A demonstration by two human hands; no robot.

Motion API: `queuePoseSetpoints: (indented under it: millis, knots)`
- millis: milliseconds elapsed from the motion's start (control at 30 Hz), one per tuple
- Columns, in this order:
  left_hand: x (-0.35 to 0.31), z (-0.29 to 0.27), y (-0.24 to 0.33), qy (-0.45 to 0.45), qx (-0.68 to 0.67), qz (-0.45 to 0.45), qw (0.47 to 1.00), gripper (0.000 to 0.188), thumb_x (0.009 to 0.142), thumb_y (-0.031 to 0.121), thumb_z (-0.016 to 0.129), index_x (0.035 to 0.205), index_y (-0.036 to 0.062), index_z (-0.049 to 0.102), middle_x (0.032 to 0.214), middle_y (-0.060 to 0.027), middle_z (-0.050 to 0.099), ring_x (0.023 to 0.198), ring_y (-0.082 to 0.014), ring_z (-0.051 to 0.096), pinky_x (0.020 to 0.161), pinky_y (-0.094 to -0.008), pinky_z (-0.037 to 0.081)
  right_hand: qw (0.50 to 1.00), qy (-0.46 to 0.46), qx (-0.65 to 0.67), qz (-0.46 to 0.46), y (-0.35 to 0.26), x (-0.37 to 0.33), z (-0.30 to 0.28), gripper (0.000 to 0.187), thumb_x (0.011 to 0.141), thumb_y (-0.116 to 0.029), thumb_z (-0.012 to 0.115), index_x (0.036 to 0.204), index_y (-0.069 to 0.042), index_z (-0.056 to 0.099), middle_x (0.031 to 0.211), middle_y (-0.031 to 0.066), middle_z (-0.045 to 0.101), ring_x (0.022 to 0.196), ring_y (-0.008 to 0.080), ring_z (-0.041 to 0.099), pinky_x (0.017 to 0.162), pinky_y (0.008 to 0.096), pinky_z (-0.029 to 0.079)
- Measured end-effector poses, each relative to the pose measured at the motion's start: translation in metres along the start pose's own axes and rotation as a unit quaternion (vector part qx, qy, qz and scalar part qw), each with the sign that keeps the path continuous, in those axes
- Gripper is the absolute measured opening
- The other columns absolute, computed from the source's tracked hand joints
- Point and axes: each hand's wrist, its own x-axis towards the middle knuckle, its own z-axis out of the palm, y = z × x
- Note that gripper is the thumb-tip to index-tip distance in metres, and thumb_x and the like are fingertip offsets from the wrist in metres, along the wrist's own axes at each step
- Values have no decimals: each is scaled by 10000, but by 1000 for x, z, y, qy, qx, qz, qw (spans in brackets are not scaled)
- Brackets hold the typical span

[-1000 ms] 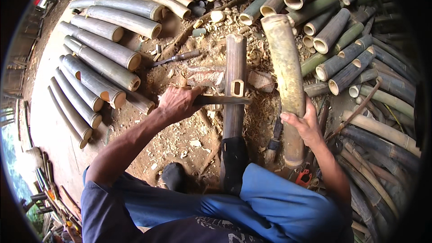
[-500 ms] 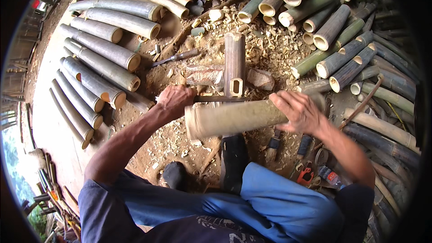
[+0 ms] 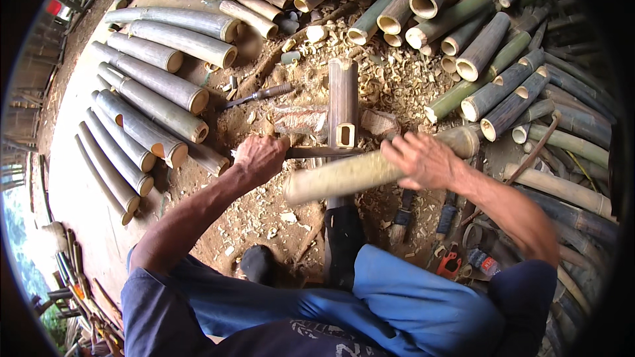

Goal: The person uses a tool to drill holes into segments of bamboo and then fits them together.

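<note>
My left hand is closed in a fist round the hidden handle of a knife, whose long dark blade reaches right across a bamboo tube. This brown bamboo tube lies pointing away from me over a rough wood block, and a rectangular slot is cut near its closer end. My right hand grips a thick, pale bamboo length from above. The pale length is tilted, its left end blurred by motion, just on the near side of the blade. I cannot tell whether the two touch.
A chisel with a wooden handle lies beyond my left hand. Cut bamboo tubes are lined up at left, and more are heaped at right. Wood chips cover the ground. Brushes and a bottle lie near my right knee.
The pale bamboo length has shifted slightly right and tilted more, its left end now lower relative to its right. My left hand keeps its grip on the knife. The view has shifted slightly.
</note>
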Motion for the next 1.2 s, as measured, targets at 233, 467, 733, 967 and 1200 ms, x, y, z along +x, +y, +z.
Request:
queuePoseSetpoints:
  millis: [233, 467, 733, 967, 1200]
  knots:
    - [10, 14, 3, 44, -24, -28, 998, 107, 956, 122, 525, 986, 87, 621, 681, -143, 662, 585, -285, 672, 487, -447, 507, 999, 15, -11, 44, 22, -9, 1, 812, 601, -336, 940, 1244, -30, 548, 913, 75, 610, 784, 221, 630, 616, 329, 569]
    - [11, 4, 4, -1, -24, -9, 1000, 118, 997, 127, 506, 1069, 42, 546, 760, -149, 660, 620, -251, 662, 489, -435, 524, 999, 52, -3, -2, 20, -6, 6, 676, 656, -272, 892, 1190, -31, 554, 962, 99, 628, 834, 229, 653, 715, 356, 604]
    - [15, -8, 14, -63, -38, -36, 997, 144, 1020, 151, 462, 1112, 52, 513, 934, -197, 671, 646, -273, 662, 495, -428, 519, 981, 155, 15, -118, 12, -8, 15, 542, 730, -317, 834, 1101, -10, 587, 915, 111, 618, 787, 217, 648, 625, 347, 600]
    - [10, 8, 1, 40, -38, -41, 998, 99, 957, 123, 516, 1017, 57, 560, 937, -195, 699, 712, -343, 706, 578, -484, 535, 995, 19, 46, -84, 2, 9, -8, 653, 725, -417, 860, 1163, -30, 568, 903, 93, 643, 775, 200, 647, 645, 316, 600]
    - [12, 17, -2, 58, -36, -47, 997, 91, 961, 123, 534, 1014, 64, 578, 855, -174, 697, 704, -323, 699, 561, -454, 532, 996, -62, -40, 41, 38, 12, 11, 820, 683, -441, 889, 1289, -31, 519, 1085, 144, 606, 920, 238, 611, 716, 369, 582]
